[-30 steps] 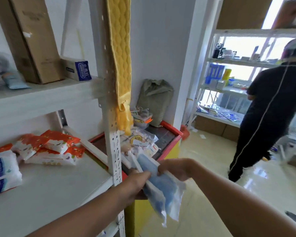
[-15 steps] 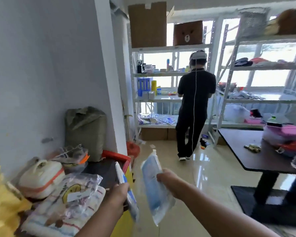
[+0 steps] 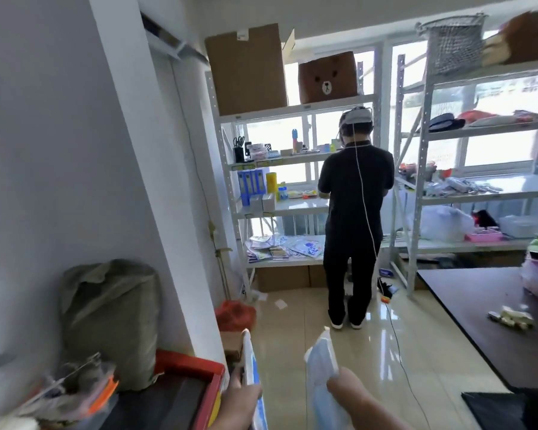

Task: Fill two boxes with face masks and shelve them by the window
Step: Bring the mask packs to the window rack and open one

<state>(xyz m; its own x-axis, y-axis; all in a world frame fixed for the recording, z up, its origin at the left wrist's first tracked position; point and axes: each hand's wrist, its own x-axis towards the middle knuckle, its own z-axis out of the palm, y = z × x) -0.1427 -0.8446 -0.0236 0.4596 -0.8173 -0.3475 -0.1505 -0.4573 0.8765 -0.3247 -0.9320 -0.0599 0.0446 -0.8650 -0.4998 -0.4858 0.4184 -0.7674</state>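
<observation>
At the bottom of the view my left hand [image 3: 239,401] grips a clear pack of blue face masks [image 3: 250,370], seen edge-on and upright. My right hand [image 3: 351,395] grips a second pack of blue face masks [image 3: 322,373], tilted a little to the left. Both packs are held in front of me over the tiled floor. The white shelves by the window [image 3: 292,209] stand across the room, with small white boxes [image 3: 263,202] on the middle level beside blue folders.
A person in black [image 3: 353,218] stands facing the window shelves, a white cable trailing to the floor. A red-rimmed chest [image 3: 199,389] with a green sack [image 3: 109,318] is at my left. A dark table [image 3: 485,321] is at right, a second shelf unit [image 3: 479,193] behind it.
The view has swung from the left shelf unit toward the window and moved forward. The two packs, held together a second ago, are now apart, one in each hand.
</observation>
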